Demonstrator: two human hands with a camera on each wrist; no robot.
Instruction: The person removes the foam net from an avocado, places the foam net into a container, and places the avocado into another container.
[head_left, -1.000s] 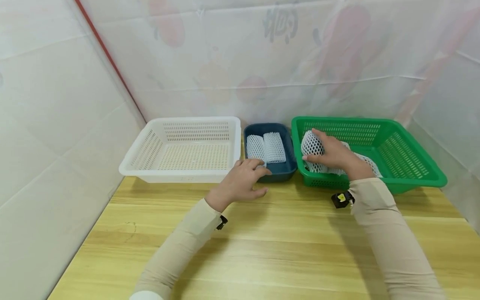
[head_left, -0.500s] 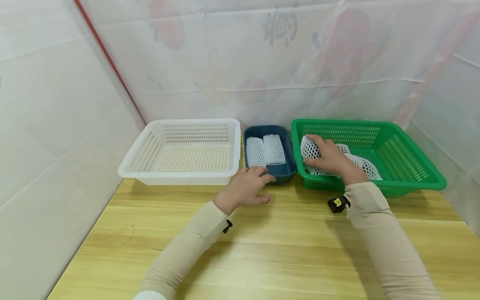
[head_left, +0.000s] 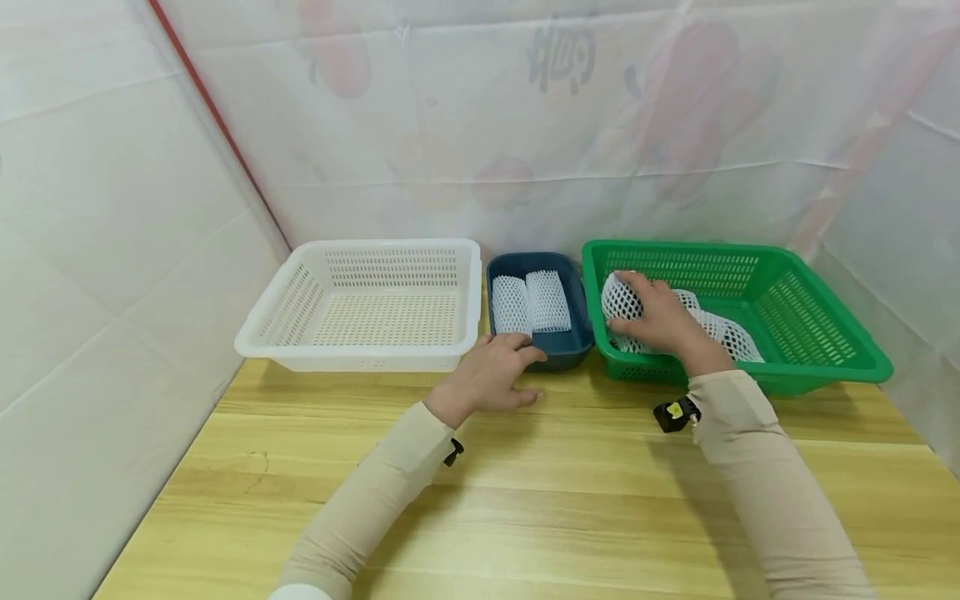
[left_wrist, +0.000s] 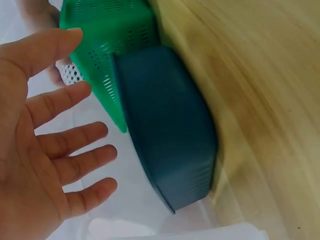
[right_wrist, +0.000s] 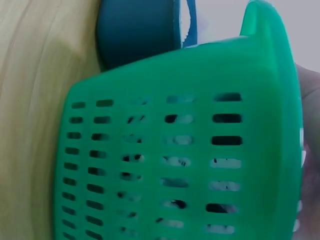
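Observation:
In the head view, my right hand [head_left: 660, 318] reaches into the green basket [head_left: 832, 362]. Its thumb and fingers hold a rounded thing in white foam netting [head_left: 619, 302] at the basket's left end; dark patches show through the mesh, and its kind is hidden. Beside it lie more white-netted things [head_left: 731, 335], partly under the hand. My left hand [head_left: 487, 372] hovers by the front rim of the dark blue bin [head_left: 566, 358], fingers spread and holding nothing, as the left wrist view shows too. Inside that bin lie white foam net sleeves [head_left: 549, 302], side by side.
A white slotted basket [head_left: 360, 357] stands left of the blue bin, with the green one on its right. All three line the back of the wooden table [head_left: 525, 508], against a pale printed curtain [head_left: 450, 108]. Another pale sheet [head_left: 97, 275] hangs at the left.
My left hand has shifted slightly right and toward me, away from the blue bin's inside. My right hand has sunk a little, still on the netted thing. The baskets sit slightly lower in view.

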